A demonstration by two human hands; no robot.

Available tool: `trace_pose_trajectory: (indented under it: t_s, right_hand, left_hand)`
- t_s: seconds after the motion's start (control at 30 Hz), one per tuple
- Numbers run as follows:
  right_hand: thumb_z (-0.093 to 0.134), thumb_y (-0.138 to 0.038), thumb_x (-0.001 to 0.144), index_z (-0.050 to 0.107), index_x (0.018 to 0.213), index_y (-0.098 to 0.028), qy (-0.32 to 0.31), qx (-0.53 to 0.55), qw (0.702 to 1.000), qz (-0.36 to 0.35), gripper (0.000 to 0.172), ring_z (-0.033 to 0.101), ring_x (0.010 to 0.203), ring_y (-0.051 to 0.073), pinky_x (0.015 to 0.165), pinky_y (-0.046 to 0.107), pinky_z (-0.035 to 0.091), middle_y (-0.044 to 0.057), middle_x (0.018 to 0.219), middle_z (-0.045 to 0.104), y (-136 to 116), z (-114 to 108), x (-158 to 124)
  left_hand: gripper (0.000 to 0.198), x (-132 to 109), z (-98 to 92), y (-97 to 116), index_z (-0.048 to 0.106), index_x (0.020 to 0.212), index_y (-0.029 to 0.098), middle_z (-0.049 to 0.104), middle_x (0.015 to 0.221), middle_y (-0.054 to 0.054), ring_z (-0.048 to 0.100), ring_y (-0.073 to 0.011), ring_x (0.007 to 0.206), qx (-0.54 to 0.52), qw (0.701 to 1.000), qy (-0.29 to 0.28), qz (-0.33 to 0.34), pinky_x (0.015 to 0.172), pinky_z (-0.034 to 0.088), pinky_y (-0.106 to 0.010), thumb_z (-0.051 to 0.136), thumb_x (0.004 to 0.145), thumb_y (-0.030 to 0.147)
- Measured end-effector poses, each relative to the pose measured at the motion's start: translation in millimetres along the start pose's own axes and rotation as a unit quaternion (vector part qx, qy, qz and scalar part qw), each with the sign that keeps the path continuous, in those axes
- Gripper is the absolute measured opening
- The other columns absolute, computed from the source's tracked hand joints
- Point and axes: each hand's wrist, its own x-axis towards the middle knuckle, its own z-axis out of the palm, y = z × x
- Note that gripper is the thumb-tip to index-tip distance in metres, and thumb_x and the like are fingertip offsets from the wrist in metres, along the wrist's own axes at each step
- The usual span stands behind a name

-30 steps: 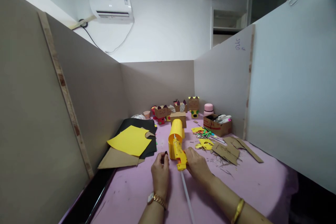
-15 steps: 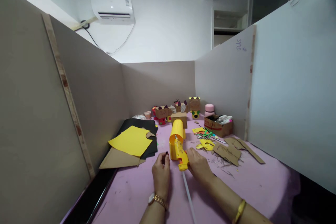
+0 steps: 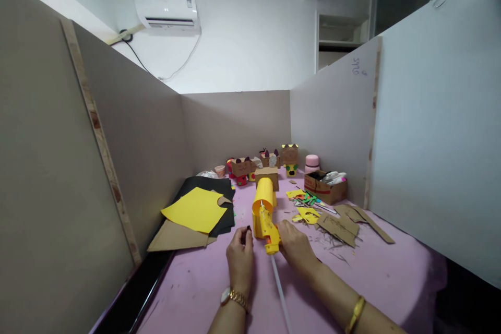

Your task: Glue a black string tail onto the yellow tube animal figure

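One glue gun (image 3: 269,228) — gripped by right hand (image 3: 296,246) | yellow tube (image 3: 265,188) just beyond | left hand (image 3: 239,255) — curled, contents unclear

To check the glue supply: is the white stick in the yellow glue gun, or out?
Partly in, it seems: the white stick meets the rear of the yellow glue gun, a long part sticking out behind.

Behind the left hand (image 3: 239,251), a watch (image 3: 238,300) circles the wrist (image 3: 239,283): gold-toned linked band, pale glossy face. Behind the right hand (image 3: 294,244), farther up the forearm (image 3: 332,290), sits a bangle (image 3: 356,313), yellow-gold, smooth, seemingly broader on one part. Both forearms are bare where they show.
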Motion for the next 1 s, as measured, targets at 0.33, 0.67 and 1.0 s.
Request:
trace_pose_trajectory:
  t_s: [0.33,0.67,1.0]
  right_hand:
    - [0.061,-0.003,0.067,0.046,0.083,-0.019,0.002,-0.007,1.0,0.008,0.027,0.062,0.072,0.02,0.059,0.027,0.046,0.005,0.078,0.062,3.0,-4.1,0.7]
    - [0.06,-0.006,0.07,0.045,0.08,-0.02,0.015,-0.002,1.0,-0.005,0.023,0.061,0.068,0.019,0.055,0.026,0.042,0.004,0.075,0.062,3.6,-0.3,-0.9]
    - [0.051,-0.011,0.076,0.047,0.082,-0.019,0.001,0.051,0.999,-0.009,0.011,0.06,0.071,0.019,0.058,0.026,0.042,0.005,0.077,0.062,1.4,-15.4,-0.1]
  left_hand:
    - [0.021,-0.5,-1.3,0.0,0.057,0.084,0.019,0.066,0.082,-0.007,0.06,-0.0204,0.075,0.001,1.0,0.002,0.004,0.068,0.043,-0.031,0.044,0.083,0.037]
    - [0.023,0.4,0.5,0.1,0.057,0.084,0.019,0.066,0.081,-0.007,0.059,-0.0204,0.072,0.001,1.0,-0.001,0.001,0.067,0.043,-0.031,0.044,0.083,0.037]
    - [0.022,-1.0,-0.8,2.1,0.058,0.083,0.02,0.067,0.081,-0.006,0.06,-0.0206,0.073,0.002,1.0,0.007,0.004,0.067,0.044,-0.03,0.045,0.082,0.037]
